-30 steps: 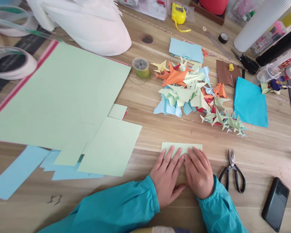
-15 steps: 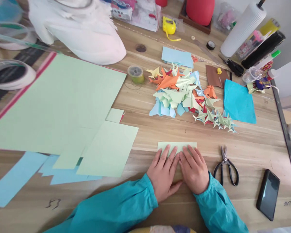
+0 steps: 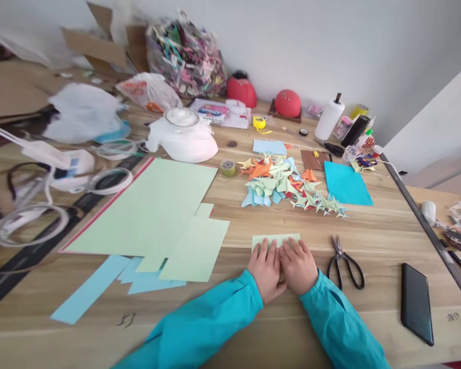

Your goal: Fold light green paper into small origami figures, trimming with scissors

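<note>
A small folded pale green paper [image 3: 275, 239] lies on the wooden table near its front edge. My left hand [image 3: 265, 270] and my right hand [image 3: 298, 265] rest side by side on it, fingers stretched flat and pressing the paper down. Most of the paper is hidden under the hands; only its far strip shows. Both arms wear teal sleeves.
Black scissors [image 3: 344, 261] lie right of my hands, and a dark phone [image 3: 417, 302] further right. Several folded paper shapes form a pile [image 3: 288, 187] behind, beside a blue sheet [image 3: 346, 183]. Large green sheets [image 3: 153, 210] and blue strips [image 3: 88, 289] lie at left. Clutter lines the back.
The camera has tilted up, so the wall and back clutter now show. My hands stay flat on the green paper, drawn slightly closer together.
</note>
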